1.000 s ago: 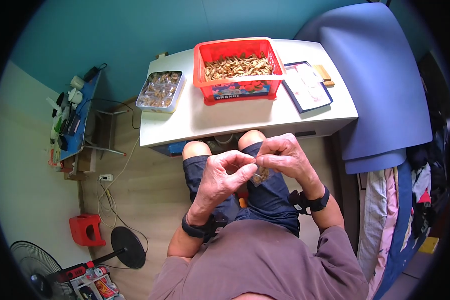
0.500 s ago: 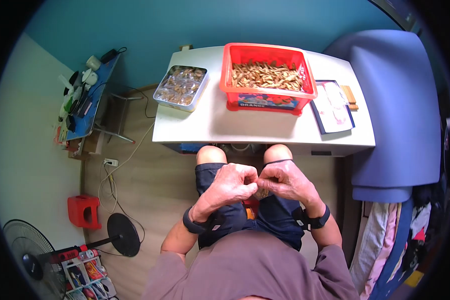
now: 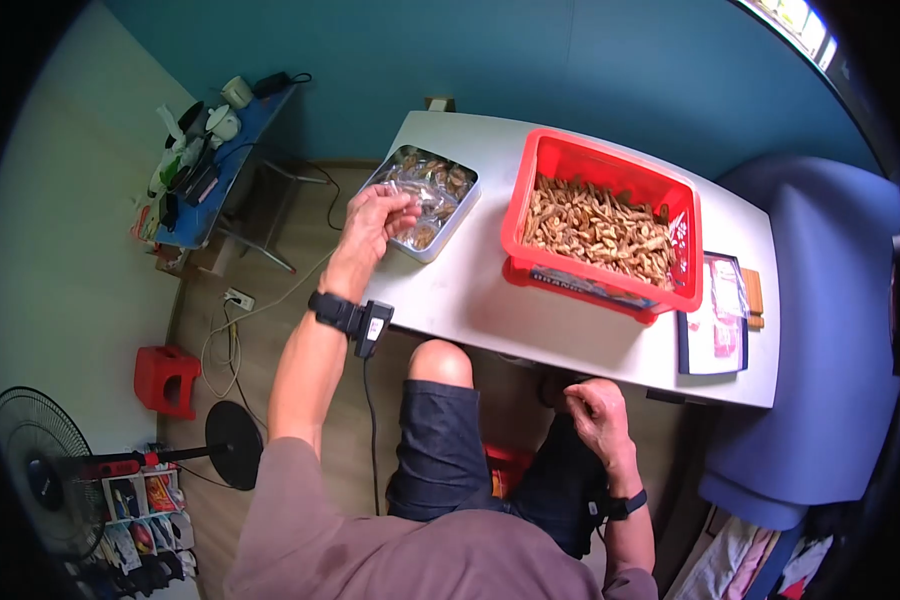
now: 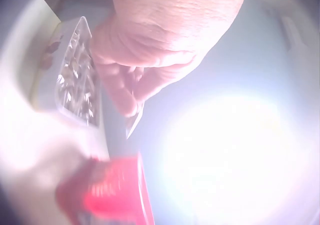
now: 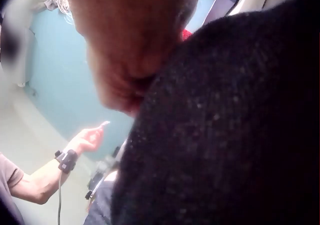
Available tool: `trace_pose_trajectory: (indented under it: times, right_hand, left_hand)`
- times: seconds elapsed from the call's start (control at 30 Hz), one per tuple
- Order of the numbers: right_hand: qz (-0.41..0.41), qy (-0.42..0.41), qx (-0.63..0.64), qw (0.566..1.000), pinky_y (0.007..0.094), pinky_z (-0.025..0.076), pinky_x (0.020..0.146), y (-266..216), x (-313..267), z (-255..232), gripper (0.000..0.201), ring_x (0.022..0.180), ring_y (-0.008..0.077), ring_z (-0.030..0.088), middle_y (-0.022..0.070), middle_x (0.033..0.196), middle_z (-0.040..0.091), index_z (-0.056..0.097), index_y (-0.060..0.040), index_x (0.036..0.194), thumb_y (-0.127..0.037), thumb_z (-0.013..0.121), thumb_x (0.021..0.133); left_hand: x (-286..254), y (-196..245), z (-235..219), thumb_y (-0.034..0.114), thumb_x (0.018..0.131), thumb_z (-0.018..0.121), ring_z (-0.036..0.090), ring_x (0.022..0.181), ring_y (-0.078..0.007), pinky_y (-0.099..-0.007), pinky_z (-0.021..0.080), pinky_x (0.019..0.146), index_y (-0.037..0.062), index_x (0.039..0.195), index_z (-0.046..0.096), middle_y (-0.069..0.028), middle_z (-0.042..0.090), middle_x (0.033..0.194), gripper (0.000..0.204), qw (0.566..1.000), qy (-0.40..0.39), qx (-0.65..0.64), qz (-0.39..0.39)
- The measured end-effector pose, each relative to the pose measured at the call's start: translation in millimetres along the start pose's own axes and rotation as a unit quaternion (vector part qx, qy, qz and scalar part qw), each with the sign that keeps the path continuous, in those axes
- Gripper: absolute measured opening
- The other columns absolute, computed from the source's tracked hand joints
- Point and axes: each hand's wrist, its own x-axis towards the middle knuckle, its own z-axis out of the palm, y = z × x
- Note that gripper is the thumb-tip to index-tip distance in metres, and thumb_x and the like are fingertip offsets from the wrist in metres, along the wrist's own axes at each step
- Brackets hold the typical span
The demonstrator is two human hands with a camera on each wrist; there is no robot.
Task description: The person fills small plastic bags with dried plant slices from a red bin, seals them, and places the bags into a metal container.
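The left hand (image 3: pixel 375 225) is over the near left side of a metal tin (image 3: pixel 455 222), pinching a small clear plastic bag (image 3: pixel 402 190) between thumb and fingers. Clear bags of brown dried pieces fill the tin. From the left wrist view, the left hand (image 4: pixel 145 60) grips the thin edge of the bag (image 4: pixel 134 122), with the tin (image 4: pixel 45 75) beside it. Loosely curled, the right hand (image 3: pixel 602 425) is by the right knee, and nothing shows in its fingers; the right wrist view has this hand (image 5: pixel 130 60) dark against the shorts (image 5: pixel 220 120).
A red basket (image 3: pixel 695 265) of brown dried slices stands on the white table (image 3: pixel 470 300). Right of it lies a dark-edged tray (image 3: pixel 712 368) with clear bags, beside wooden blocks (image 3: pixel 754 298). Blue padding (image 3: pixel 820 360) borders the table's right. A cable hangs from the left wrist camera.
The hands have parted from above the lap. The left hand has moved forward and left to the tin with a bag; the right has drawn right to the knee. The head view has shifted.
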Motion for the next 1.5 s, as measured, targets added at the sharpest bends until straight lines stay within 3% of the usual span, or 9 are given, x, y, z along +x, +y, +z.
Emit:
trace_pose_trajectory:
  times: [0.17, 0.43, 0.53, 0.73, 0.87, 0.9, 1.03, 1.23, 1.5]
  right_hand:
    - [0.011, 0.001, -0.035, 0.999, 0.0380, 0.052, 0.064, 3.1, 7.5, 2.4, 0.011, 0.067, 0.0272, 0.067, 0.0113, 0.071, 0.067, 0.070, -0.0034, 0.086, -0.001, 0.075, 0.077]
    - [0.038, 0.022, 0.007, 0.999, 0.0350, 0.053, 0.066, 5.0, 10.5, -2.1, 0.013, 0.070, 0.0265, 0.069, 0.0119, 0.074, 0.068, 0.069, -0.0027, 0.088, 0.002, 0.075, 0.077]
    - [0.019, 0.007, -0.001, 1.000, 0.0347, 0.053, 0.066, 6.5, 12.3, -3.3, 0.014, 0.070, 0.0262, 0.068, 0.0116, 0.074, 0.068, 0.069, -0.0024, 0.088, 0.003, 0.075, 0.077]
    - [0.023, 0.011, 0.003, 1.000, 0.0354, 0.053, 0.066, 5.4, 11.6, -1.9, 0.015, 0.070, 0.0265, 0.068, 0.0112, 0.073, 0.068, 0.069, -0.0026, 0.089, 0.003, 0.075, 0.076]
    - [0.021, 0.008, 0.003, 1.000, 0.0355, 0.053, 0.066, 5.9, 10.7, -2.4, 0.014, 0.069, 0.0268, 0.068, 0.0114, 0.073, 0.068, 0.069, -0.0027, 0.088, 0.002, 0.075, 0.077]
    - [0.022, 0.006, 0.004, 1.000, 0.0354, 0.053, 0.066, 6.4, 10.6, -2.5, 0.014, 0.069, 0.0269, 0.068, 0.0114, 0.073, 0.067, 0.069, -0.0027, 0.088, 0.002, 0.075, 0.077]
    - [0.024, 0.018, 0.008, 1.000, 0.0359, 0.053, 0.066, 5.9, 10.7, -2.0, 0.013, 0.068, 0.0266, 0.068, 0.0112, 0.072, 0.067, 0.069, -0.0029, 0.086, 0.002, 0.075, 0.076]
    - [0.009, 0.022, 0.001, 1.000, 0.0362, 0.053, 0.066, 7.8, 11.2, -1.7, 0.013, 0.067, 0.0262, 0.068, 0.0108, 0.070, 0.066, 0.069, -0.0032, 0.086, 0.001, 0.076, 0.075]
    - [0.054, 0.025, 0.026, 0.998, 0.0375, 0.050, 0.068, 2.5, 8.7, 0.0, 0.012, 0.067, 0.0267, 0.065, 0.0089, 0.072, 0.067, 0.070, -0.0038, 0.087, 0.000, 0.073, 0.077]
  left_hand:
    - [69.5, -24.3, 3.2, -0.006, 0.088, 0.061, 0.074, 0.076, -0.0271, -0.0289, 0.065, 0.064, -0.0116, 0.099, 0.061, -0.0228, 0.071, 0.093, 0.012, 0.993, 0.018, -0.091, -0.075]
    - [92.4, -68.9, 20.4, -0.006, 0.085, 0.055, 0.073, 0.073, -0.0306, -0.0319, 0.066, 0.065, -0.0196, 0.106, 0.051, -0.0305, 0.068, 0.103, 0.025, 0.987, 0.028, -0.085, -0.133]
    - [92.8, -63.5, 15.4, -0.001, 0.089, 0.059, 0.073, 0.085, -0.0334, -0.0314, 0.066, 0.072, -0.0161, 0.115, 0.051, -0.0326, 0.066, 0.110, 0.031, 0.987, 0.015, -0.047, -0.156]
    - [72.5, -32.5, 14.1, 0.017, 0.098, 0.055, 0.074, 0.079, -0.0299, -0.0294, 0.064, 0.064, -0.0041, 0.123, 0.054, -0.0288, 0.070, 0.105, 0.033, 0.965, -0.007, 0.113, -0.234]
    - [69.7, -26.5, 14.3, 0.021, 0.097, 0.058, 0.073, 0.069, -0.0202, -0.0270, 0.061, 0.058, -0.0066, 0.123, 0.055, -0.0237, 0.074, 0.097, 0.038, 0.947, -0.047, 0.228, -0.222]
    - [59.8, -29.2, 11.0, 0.017, 0.094, 0.060, 0.070, 0.064, -0.0135, -0.0246, 0.057, 0.054, -0.0091, 0.122, 0.055, -0.0178, 0.074, 0.090, 0.039, 0.956, -0.081, 0.248, -0.130]
    - [48.7, -29.5, 18.5, 0.009, 0.088, 0.062, 0.062, 0.056, -0.0094, -0.0223, 0.044, 0.046, -0.0094, 0.122, 0.057, -0.0083, 0.069, 0.074, 0.039, 0.935, -0.028, 0.350, -0.038]
    - [63.7, -51.4, 13.3, 0.014, 0.075, 0.070, 0.066, 0.058, -0.0160, -0.0309, 0.051, 0.057, -0.0051, 0.092, 0.070, -0.0106, 0.069, 0.067, 0.025, 0.888, -0.022, 0.446, 0.110]
    - [53.7, -45.7, 16.0, 0.015, 0.080, 0.068, 0.066, 0.060, -0.0145, -0.0298, 0.051, 0.057, -0.0052, 0.103, 0.068, -0.0095, 0.069, 0.070, 0.031, 0.898, 0.010, 0.433, 0.074]
